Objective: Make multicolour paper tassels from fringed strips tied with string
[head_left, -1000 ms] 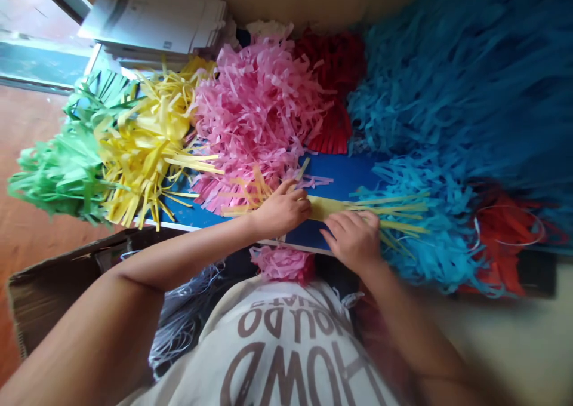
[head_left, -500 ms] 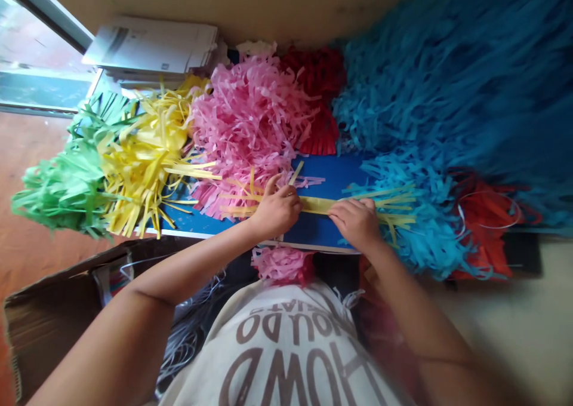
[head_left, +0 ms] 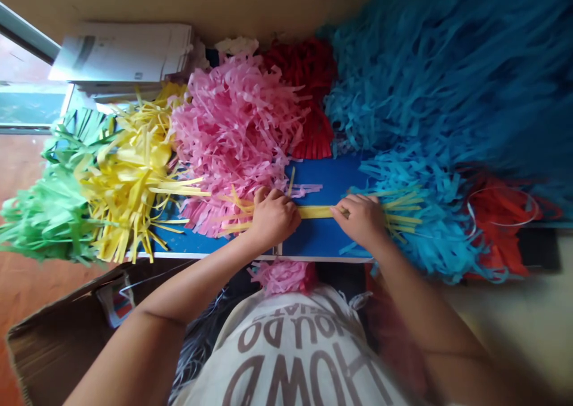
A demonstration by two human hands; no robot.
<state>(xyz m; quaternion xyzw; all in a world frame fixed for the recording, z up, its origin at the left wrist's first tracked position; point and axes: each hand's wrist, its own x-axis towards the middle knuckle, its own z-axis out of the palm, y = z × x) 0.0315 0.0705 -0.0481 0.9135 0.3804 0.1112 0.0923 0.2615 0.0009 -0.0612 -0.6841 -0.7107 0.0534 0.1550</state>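
A yellow fringed paper strip (head_left: 316,212) stretches between my two hands, just above the blue tabletop (head_left: 333,176). My left hand (head_left: 275,216) is closed round its left part, knuckles up, and cut fringe sticks out past the fingers. Farther right, my right hand (head_left: 362,220) grips the strip with thumb and fingers; more yellow fringe (head_left: 405,209) fans out beyond it over blue fringe. The strip's middle is narrow and looks gathered. Pink fringed paper (head_left: 237,125) lies heaped behind my left hand, its lower edge close to the fingers.
Yellow fringe (head_left: 129,167) and green fringe (head_left: 49,209) lie at the left, red fringe (head_left: 308,95) behind. A large blue heap (head_left: 447,83) fills the right, with orange-red paper (head_left: 496,221) near it. Stacked papers (head_left: 120,51) stand at the back left; a cardboard box (head_left: 58,340) sits below.
My left hand has closed more fully round the yellow strip, and the strip's middle looks narrower. The right hand still grips it. The whole view has shifted slightly.
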